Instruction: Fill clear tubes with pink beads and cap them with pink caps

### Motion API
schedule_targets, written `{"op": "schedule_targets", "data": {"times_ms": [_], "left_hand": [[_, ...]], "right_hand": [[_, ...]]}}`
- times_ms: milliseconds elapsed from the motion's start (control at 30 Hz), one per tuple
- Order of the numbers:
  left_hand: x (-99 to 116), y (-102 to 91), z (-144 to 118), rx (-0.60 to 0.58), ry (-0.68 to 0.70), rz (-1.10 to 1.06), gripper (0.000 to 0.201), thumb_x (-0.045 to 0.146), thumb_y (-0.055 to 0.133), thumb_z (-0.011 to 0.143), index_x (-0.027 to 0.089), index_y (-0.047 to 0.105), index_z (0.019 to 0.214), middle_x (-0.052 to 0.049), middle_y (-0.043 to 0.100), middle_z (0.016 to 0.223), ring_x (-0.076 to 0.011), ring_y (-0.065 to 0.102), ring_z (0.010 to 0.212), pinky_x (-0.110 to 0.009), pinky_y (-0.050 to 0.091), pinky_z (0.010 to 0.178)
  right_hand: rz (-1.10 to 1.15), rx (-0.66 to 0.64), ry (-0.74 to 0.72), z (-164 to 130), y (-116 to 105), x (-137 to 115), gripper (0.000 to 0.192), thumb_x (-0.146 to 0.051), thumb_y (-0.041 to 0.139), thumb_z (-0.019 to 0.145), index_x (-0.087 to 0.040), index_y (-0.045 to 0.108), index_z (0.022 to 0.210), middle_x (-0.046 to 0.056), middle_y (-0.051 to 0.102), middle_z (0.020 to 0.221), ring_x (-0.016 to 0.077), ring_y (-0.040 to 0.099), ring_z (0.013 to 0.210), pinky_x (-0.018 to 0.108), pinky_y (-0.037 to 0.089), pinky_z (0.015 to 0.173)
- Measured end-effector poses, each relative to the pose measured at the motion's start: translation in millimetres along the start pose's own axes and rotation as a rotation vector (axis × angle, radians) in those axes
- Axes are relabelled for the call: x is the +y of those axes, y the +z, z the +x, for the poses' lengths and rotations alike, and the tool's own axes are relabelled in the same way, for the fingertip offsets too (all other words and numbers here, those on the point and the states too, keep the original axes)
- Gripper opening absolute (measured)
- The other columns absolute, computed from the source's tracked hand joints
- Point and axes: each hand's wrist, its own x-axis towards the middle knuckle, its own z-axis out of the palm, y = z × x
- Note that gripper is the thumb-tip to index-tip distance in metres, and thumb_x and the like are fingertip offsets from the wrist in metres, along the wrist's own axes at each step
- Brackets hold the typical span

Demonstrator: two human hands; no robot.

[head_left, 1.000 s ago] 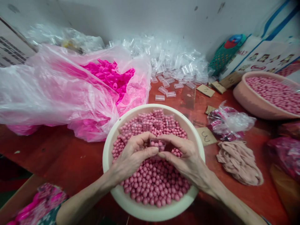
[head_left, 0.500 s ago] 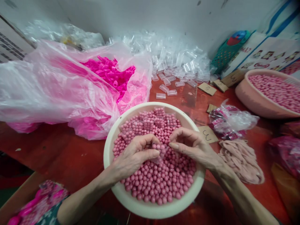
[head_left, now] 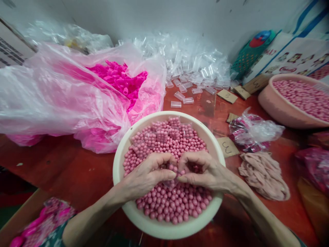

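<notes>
Pink beads (head_left: 174,206) in white basin (head_left: 172,232)

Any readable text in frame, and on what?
"3", handwritten: cardboard tag beside the cream basin.
"3", handwritten: brown cardboard by the pink basin.
Too unclear to read: marks on two small cardboard pieces; red lettering and logo on the white bag; print on the carton.
</notes>
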Motion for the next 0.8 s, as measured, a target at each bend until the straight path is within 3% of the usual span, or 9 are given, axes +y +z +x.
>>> {"op": "schedule_targets", "data": {"times_ms": [67, 133, 233, 333, 467, 633, 800], "left_hand": [[0.5, 0.7, 0.4, -0.012, -0.015, -0.024, 0.01, 0.015, 0.057, 0.078, 0.017, 0.064, 0.085, -0.001, 0.064, 0.083, -0.0166, 0.058, 0.081, -0.026, 0.044, 0.075], [0.2, 0.9, 1.3, 0.011, -0.033, -0.056, 0.01, 0.015, 0.056, 0.079, 0.016, 0.063, 0.087, -0.001, 0.064, 0.081, -0.0161, 0.059, 0.077, -0.027, 0.046, 0.074], [-1.0, 1.1, 2.9, 0.12, -0.008, -0.081, 0.013, 0.014, 0.058, 0.078, 0.016, 0.062, 0.09, -0.001, 0.063, 0.083, -0.0164, 0.06, 0.08, -0.027, 0.047, 0.076], [-2.3, 2.1, 4.3, 0.197, 0.053, -0.046, 0.015, 0.012, 0.059, 0.075, 0.018, 0.062, 0.088, 0.0, 0.063, 0.086, -0.0163, 0.059, 0.085, -0.025, 0.047, 0.077], [-7.0, 4.1, 6.2, 0.203, 0.115, -0.038, 0.017, 0.011, 0.058, 0.077, 0.02, 0.06, 0.091, 0.001, 0.063, 0.089, -0.0159, 0.059, 0.09, -0.026, 0.046, 0.082], [-16.9, 5.2, 8.4, 0.391, 0.132, 0.025, 0.027, 0.016, 0.055, 0.082, 0.023, 0.056, 0.109, -0.003, 0.061, 0.105, -0.0187, 0.058, 0.101, -0.032, 0.045, 0.092], [-19.2, 5.3, 8.4, 0.366, 0.138, 0.048, 0.034, 0.012, 0.055, 0.081, 0.022, 0.058, 0.113, -0.005, 0.061, 0.114, -0.0216, 0.056, 0.108, -0.034, 0.043, 0.095]], "right_hand": [[0.064, 0.009, 0.08, -2.8, -2.8, 0.3, 0.019, -0.031, 0.066, 0.08, -0.017, 0.054, 0.074, -0.005, 0.051, 0.066, 0.0091, 0.046, 0.061, 0.021, 0.037, 0.056], [0.073, 0.099, 0.118, -5.2, -5.1, 2.7, 0.019, -0.033, 0.063, 0.082, -0.018, 0.053, 0.074, -0.004, 0.052, 0.068, 0.0103, 0.048, 0.063, 0.022, 0.039, 0.057], [-0.099, 0.293, 0.107, -7.3, -3.6, 7.3, 0.016, -0.033, 0.059, 0.084, -0.019, 0.06, 0.094, 0.001, 0.062, 0.084, 0.0149, 0.056, 0.076, 0.026, 0.044, 0.068], [-0.204, 0.332, 0.083, -5.3, 6.4, 7.2, 0.033, -0.034, 0.064, 0.081, -0.021, 0.058, 0.111, 0.004, 0.064, 0.096, 0.0177, 0.058, 0.083, 0.029, 0.045, 0.072], [-0.152, 0.313, 0.056, 5.0, 18.2, -0.2, 0.016, -0.029, 0.059, 0.086, -0.02, 0.061, 0.099, 0.002, 0.065, 0.087, 0.0161, 0.059, 0.08, 0.028, 0.045, 0.07], [-0.393, 0.517, 0.013, 17.2, 15.2, -1.1, 0.005, -0.02, 0.055, 0.087, -0.018, 0.058, 0.084, 0.001, 0.059, 0.075, 0.0147, 0.053, 0.068, 0.027, 0.04, 0.062], [-0.393, 0.417, -0.104, 19.8, 20.6, -2.1, 0.005, -0.016, 0.053, 0.087, -0.019, 0.055, 0.089, 0.002, 0.06, 0.08, 0.0155, 0.055, 0.071, 0.028, 0.042, 0.064]]}}
